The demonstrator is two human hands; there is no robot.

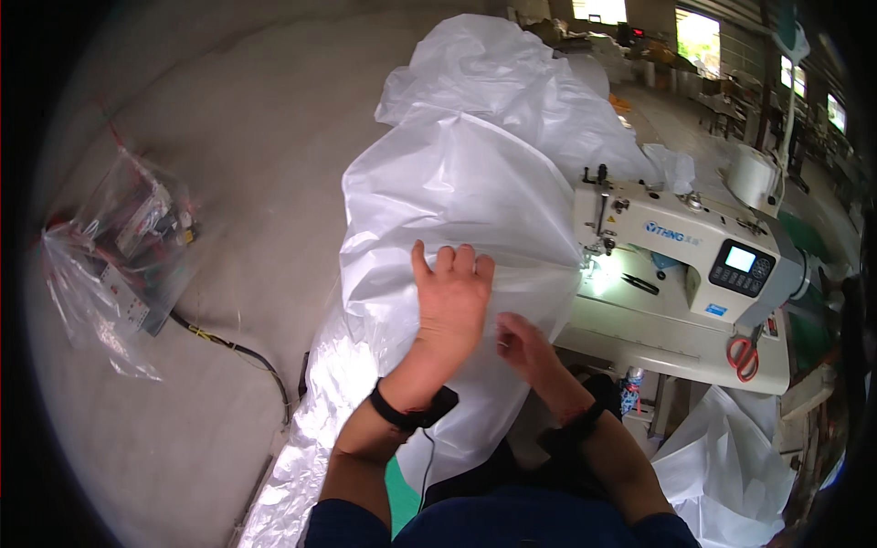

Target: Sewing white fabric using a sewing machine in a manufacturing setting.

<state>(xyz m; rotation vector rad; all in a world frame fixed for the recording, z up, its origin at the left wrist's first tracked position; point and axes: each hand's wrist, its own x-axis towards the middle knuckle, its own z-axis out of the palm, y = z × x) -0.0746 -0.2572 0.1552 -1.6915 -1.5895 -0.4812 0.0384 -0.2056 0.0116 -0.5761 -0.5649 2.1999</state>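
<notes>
A large white plastic-like sheet point(438, 196) is draped in front of me, with one side reaching the needle area of a sewing machine point(653, 228). Over its middle, my left hand point(454, 292) is bent at the fingers and closed on the sheet; the fingertips are partly hidden. Creases run from there toward the machine. Lower and to the right, my right hand point(530, 349) hovers near the sheet's right side, its fingers loosely curled and apart, with nothing visible in them. A lit lamp shines at the needle.
Black tweezers point(641, 284) and red-handled scissors point(744, 356) lie on the machine table point(630, 342). A white thread cone point(752, 178) stands behind. More white sheet point(726, 466) hangs at lower right. A clear plastic bag point(123, 251) and a black cable point(233, 345) are at left.
</notes>
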